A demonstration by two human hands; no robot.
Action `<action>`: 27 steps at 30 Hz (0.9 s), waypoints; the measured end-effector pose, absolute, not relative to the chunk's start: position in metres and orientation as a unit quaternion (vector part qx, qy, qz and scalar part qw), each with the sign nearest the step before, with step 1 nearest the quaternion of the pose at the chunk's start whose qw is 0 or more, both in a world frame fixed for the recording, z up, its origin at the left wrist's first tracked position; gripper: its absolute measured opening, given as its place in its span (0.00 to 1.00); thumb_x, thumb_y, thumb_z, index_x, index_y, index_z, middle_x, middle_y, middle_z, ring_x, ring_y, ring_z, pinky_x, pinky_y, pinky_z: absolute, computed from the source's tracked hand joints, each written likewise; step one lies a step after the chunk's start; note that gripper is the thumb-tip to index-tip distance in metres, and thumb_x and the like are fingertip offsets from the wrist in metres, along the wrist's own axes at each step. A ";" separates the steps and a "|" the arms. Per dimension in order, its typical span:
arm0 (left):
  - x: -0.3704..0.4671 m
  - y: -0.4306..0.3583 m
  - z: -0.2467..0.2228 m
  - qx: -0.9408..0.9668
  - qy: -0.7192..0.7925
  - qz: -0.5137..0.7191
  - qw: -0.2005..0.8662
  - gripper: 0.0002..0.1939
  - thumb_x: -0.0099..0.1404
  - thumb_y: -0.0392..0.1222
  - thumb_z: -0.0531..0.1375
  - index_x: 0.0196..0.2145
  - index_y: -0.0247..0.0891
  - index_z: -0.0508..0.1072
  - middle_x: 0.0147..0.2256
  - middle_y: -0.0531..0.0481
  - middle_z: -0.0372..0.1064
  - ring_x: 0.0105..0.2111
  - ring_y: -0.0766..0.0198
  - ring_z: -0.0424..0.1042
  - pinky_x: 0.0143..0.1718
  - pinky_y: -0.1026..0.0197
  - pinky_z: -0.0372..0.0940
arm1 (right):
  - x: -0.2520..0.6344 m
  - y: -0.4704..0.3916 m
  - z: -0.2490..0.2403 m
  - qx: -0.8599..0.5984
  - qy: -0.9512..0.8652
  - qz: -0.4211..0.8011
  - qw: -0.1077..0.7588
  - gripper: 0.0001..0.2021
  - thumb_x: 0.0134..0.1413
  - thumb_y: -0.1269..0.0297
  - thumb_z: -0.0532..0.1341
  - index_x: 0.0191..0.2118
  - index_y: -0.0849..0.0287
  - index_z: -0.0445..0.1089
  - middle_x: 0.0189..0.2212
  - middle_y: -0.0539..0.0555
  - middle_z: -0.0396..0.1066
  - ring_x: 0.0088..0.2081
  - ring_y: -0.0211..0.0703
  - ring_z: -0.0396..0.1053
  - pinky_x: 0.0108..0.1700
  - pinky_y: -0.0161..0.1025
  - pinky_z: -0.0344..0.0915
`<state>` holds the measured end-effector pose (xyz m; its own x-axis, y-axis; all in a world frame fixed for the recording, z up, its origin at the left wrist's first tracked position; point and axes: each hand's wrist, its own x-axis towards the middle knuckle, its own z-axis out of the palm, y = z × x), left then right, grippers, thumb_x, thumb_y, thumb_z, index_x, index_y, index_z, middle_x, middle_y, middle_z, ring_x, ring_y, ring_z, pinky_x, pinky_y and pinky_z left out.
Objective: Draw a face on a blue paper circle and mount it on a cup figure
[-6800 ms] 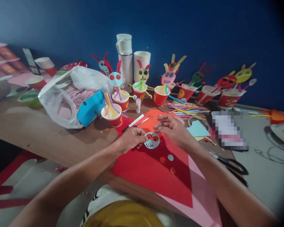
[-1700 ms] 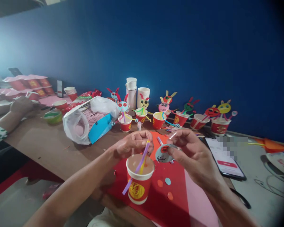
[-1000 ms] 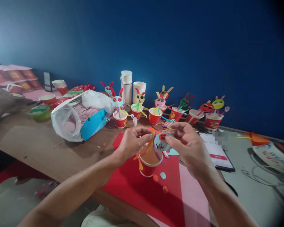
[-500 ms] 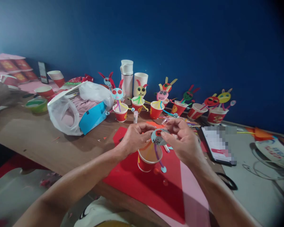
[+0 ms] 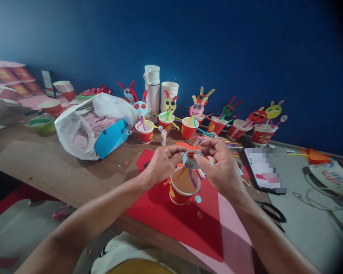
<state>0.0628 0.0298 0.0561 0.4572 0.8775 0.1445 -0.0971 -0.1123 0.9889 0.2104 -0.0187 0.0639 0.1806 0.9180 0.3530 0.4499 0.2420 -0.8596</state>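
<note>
I have a brown tabletop [image 5: 23,148] running from the left edge across the middle of the frame. On it, at lower centre, lies a red sheet [image 5: 177,228], a pink sheet [image 5: 234,224] showing past its right side. Left of centre I've got a white plastic bag [image 5: 64,139]; a row of red paper cups [image 5: 190,129] lines the back, with a small upright tube [image 5: 163,137] in front and loose coloured straws [image 5: 225,144] to the right. A white flask [image 5: 152,91] stands behind. At far left sits a green bowl [image 5: 41,125], blurred to me.
</note>
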 end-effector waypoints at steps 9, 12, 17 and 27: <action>0.055 0.032 0.059 0.642 0.353 0.381 0.564 0.16 0.54 0.30 0.52 0.33 0.39 0.78 0.26 0.54 0.72 0.25 0.68 0.64 0.28 0.66 0.58 | 0.208 -0.022 0.064 -0.591 -0.632 0.143 0.481 0.10 0.51 0.66 0.60 0.40 0.55 0.61 0.34 0.52 0.69 0.34 0.41 0.68 0.39 0.40 0.64; 0.053 0.033 0.057 0.653 0.357 0.380 0.549 0.15 0.55 0.33 0.52 0.33 0.39 0.78 0.25 0.54 0.72 0.25 0.67 0.64 0.29 0.66 0.57 | 0.207 -0.023 0.064 -0.588 -0.644 0.119 0.474 0.10 0.51 0.65 0.60 0.40 0.55 0.61 0.33 0.51 0.69 0.34 0.42 0.67 0.38 0.40 0.63; 0.056 0.034 0.055 0.632 0.335 0.392 0.579 0.12 0.53 0.33 0.54 0.30 0.37 0.77 0.26 0.54 0.72 0.27 0.68 0.65 0.30 0.67 0.59 | 0.206 -0.023 0.063 -0.586 -0.659 0.079 0.464 0.10 0.51 0.65 0.60 0.40 0.55 0.61 0.33 0.52 0.69 0.34 0.43 0.67 0.39 0.42 0.62; 0.064 0.028 0.062 0.576 0.330 0.380 0.644 0.08 0.49 0.32 0.61 0.31 0.32 0.76 0.26 0.52 0.73 0.27 0.67 0.70 0.32 0.66 0.64 | 0.206 -0.025 0.063 -0.577 -0.686 0.023 0.443 0.09 0.52 0.69 0.58 0.40 0.54 0.60 0.33 0.53 0.68 0.34 0.44 0.67 0.39 0.44 0.63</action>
<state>0.0639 0.0282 0.0617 0.4930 0.8699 0.0125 -0.1093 0.0477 0.9929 0.2059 -0.0247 0.0626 0.0588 0.8114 0.5816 0.7714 0.3328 -0.5424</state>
